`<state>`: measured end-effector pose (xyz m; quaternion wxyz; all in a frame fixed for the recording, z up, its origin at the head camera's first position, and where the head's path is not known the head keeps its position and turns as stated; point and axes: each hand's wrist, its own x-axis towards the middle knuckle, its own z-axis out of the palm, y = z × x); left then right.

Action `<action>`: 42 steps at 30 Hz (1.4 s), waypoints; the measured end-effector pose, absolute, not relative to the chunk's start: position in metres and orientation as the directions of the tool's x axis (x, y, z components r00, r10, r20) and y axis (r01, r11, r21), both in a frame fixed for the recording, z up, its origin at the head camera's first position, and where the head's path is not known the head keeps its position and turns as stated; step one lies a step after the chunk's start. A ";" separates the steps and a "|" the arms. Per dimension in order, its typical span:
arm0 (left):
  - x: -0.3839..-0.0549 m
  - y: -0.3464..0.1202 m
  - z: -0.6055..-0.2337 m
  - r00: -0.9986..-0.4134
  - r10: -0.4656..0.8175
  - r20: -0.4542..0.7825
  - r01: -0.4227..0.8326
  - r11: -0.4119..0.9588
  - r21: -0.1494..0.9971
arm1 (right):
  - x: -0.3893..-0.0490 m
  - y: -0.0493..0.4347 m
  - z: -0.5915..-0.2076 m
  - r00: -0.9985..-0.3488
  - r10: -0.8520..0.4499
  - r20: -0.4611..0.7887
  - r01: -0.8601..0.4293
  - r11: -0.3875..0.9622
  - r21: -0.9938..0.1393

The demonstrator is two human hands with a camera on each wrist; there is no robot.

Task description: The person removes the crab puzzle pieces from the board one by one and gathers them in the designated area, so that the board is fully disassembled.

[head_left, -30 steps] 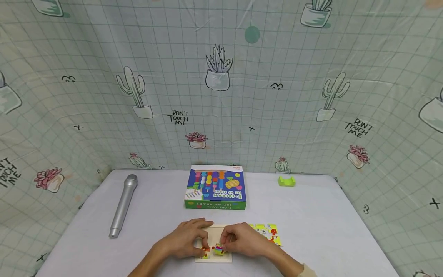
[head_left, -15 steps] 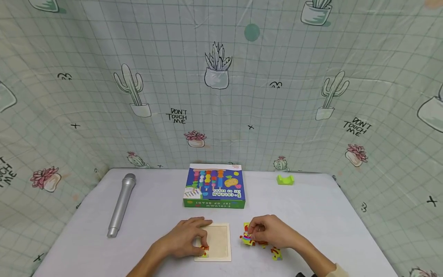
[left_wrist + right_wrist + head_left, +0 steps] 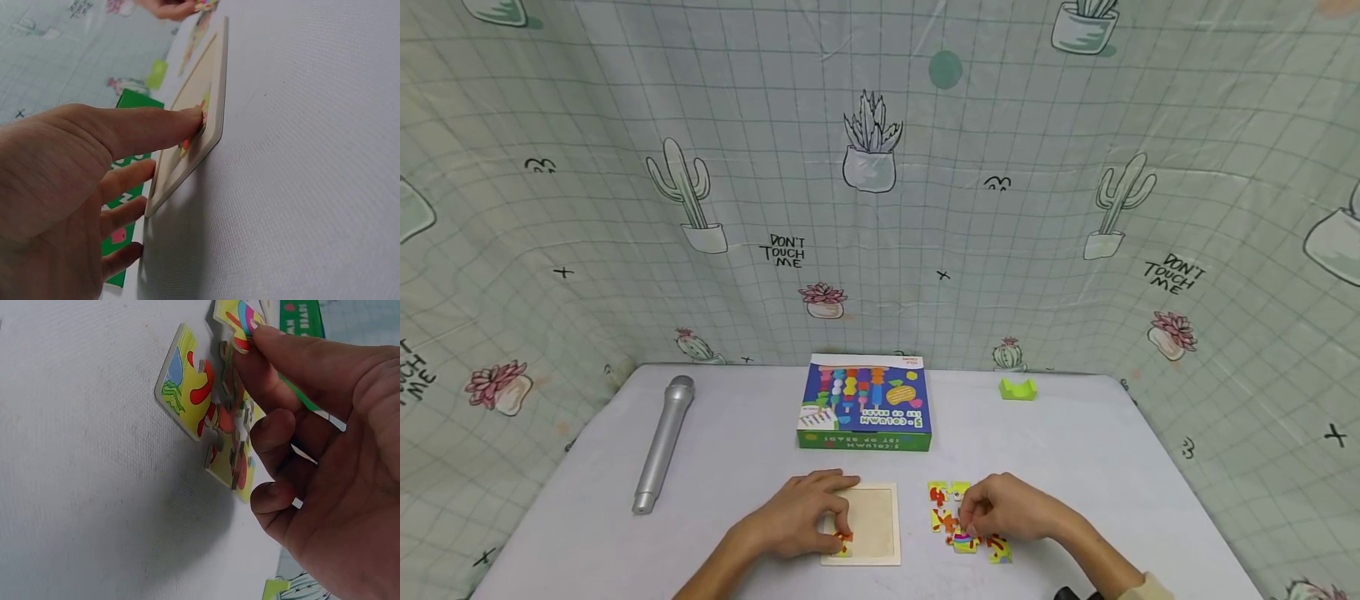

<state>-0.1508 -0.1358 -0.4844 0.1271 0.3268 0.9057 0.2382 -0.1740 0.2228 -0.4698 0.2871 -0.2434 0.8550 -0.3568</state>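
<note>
My left hand (image 3: 805, 514) is at the left side of a shallow wooden puzzle tray (image 3: 876, 560). Its thumb and index finger pinch a small red-and-yellow puzzle piece (image 3: 204, 107) at the tray's near-left corner; the other fingers reach past the tray's edge. Right of the tray, my right hand (image 3: 1011, 506) pinches a yellow puzzle piece with pink and blue stripes (image 3: 964, 542) between thumb and index finger. That piece is raised over other loose puzzle pieces (image 3: 938, 493), some partly hidden behind the hand. A corner piece with a blue shape (image 3: 181, 381) lies nearest in the right wrist view.
A blue and green bead-set box (image 3: 865, 404) lies behind the tray. On the left is a silver microphone-shaped stick (image 3: 664, 446). A lime-green notched block (image 3: 1018, 390) sits at the back right. A patterned curtain (image 3: 880, 233) rises behind the white table.
My right hand has carried the striped puzzle piece from over the tray rightward to the loose pieces. My left hand has kept its place at the tray's corner.
</note>
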 end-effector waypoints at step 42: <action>-0.151 -0.136 -0.488 -0.759 0.647 -0.074 0.533 0.684 0.498 | -0.173 0.225 -0.472 -0.734 -0.624 -0.268 -0.356 0.689 -0.631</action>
